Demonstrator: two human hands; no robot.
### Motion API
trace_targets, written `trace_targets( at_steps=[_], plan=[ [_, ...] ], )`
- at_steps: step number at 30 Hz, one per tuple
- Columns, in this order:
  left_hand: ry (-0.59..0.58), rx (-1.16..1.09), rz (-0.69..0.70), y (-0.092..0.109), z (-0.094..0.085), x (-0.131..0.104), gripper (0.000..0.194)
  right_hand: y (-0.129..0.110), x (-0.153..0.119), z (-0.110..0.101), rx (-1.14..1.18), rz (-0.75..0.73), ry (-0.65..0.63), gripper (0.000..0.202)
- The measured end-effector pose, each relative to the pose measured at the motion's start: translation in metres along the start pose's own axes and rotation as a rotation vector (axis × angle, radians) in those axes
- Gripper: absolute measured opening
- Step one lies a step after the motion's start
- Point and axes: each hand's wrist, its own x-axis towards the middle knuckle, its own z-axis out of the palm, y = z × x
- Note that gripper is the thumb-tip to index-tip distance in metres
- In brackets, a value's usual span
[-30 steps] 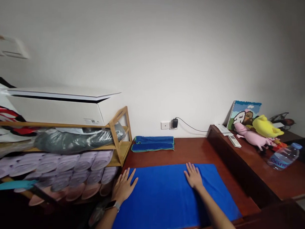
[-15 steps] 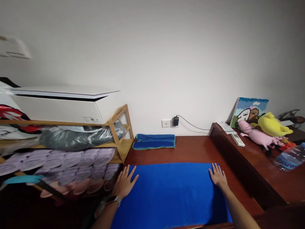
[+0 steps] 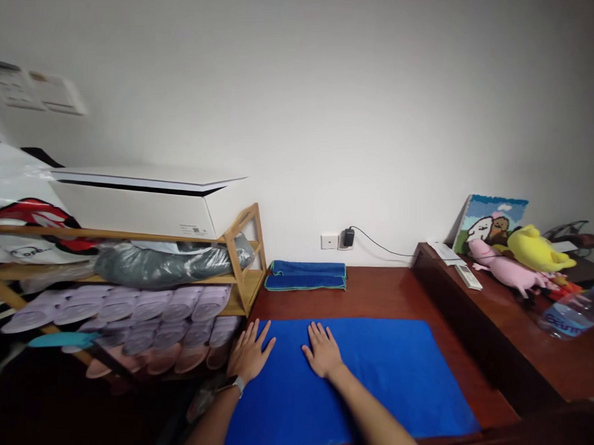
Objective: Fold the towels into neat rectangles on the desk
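Note:
A blue cloth (image 3: 384, 368) lies spread flat on the reddish-brown wooden table. My left hand (image 3: 251, 352) rests on the cloth's far left corner, fingers spread, a watch on the wrist. Flat on the cloth to the left of its middle is my right hand (image 3: 323, 351), its fingers apart and nothing held. Behind the cloth, near the wall, lies a folded dark blue towel (image 3: 305, 277) with green edging; neither hand touches it.
On the left stands a wooden rack (image 3: 249, 273) with lilac slippers (image 3: 148, 305) and a white box (image 3: 136, 207). A higher ledge on the right bears a remote (image 3: 468, 277), plush toys (image 3: 512, 269) and a plastic bottle (image 3: 574, 313). A black plug (image 3: 348, 236) sits in the wall socket.
My right hand has moved left across the cloth from its far right corner towards my left hand. My left hand stays at the left corner. The view has shifted slightly.

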Motion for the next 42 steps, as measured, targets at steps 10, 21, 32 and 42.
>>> trace_targets(
  at_steps=[10,21,32,42],
  plan=[
    [0.006,0.006,0.004,-0.002,-0.002,0.002,0.075,0.260,-0.114,-0.078,-0.237,0.658,0.004,0.076],
    [-0.078,0.022,0.018,-0.002,-0.023,0.004,0.073,0.301,-0.137,-0.088,-0.252,0.758,-0.006,0.077],
    [-0.045,-0.005,0.001,0.001,-0.011,0.000,0.075,0.134,-0.036,-0.085,-0.155,0.435,0.094,0.070],
    [-0.017,-0.047,0.004,-0.008,-0.002,0.003,0.073,0.084,-0.045,-0.030,-0.059,0.208,0.021,0.069]
  ],
)
